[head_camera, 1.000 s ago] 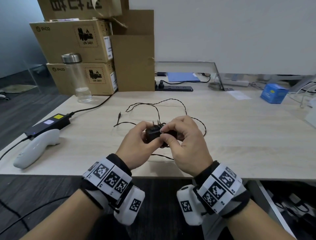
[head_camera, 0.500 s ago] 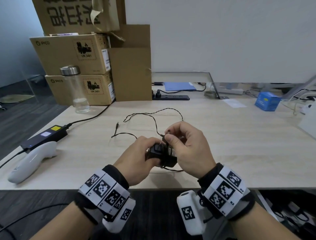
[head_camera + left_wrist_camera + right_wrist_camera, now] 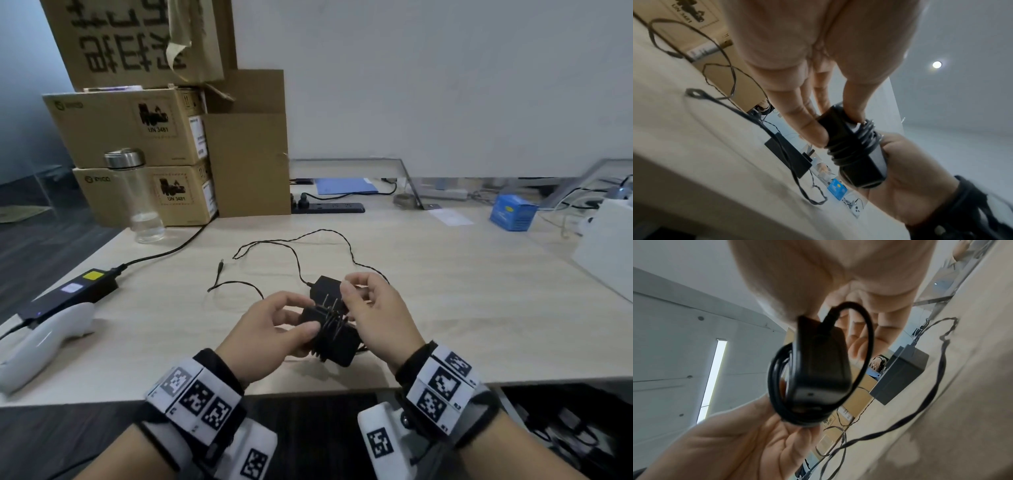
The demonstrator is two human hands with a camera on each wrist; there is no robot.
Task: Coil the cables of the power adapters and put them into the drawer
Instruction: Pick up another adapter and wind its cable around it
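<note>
Two power adapters are in view: one wrapped adapter (image 3: 329,337) is held above the table (image 3: 479,308) edge, the second adapter (image 3: 325,291) lies just behind with its loose cable (image 3: 294,240). The left hand (image 3: 270,329) pinches the block between thumb and fingers; the right hand (image 3: 376,315) curls around its other end. It looks light and rigid, its cord thin and springy, so I would grip over the turns. No drawer is visible.

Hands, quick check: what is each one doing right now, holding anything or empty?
Left hand: grips the black power adapter with cable wound round it.
Right hand: fingers curled on the same adapter, at its far end.
</note>
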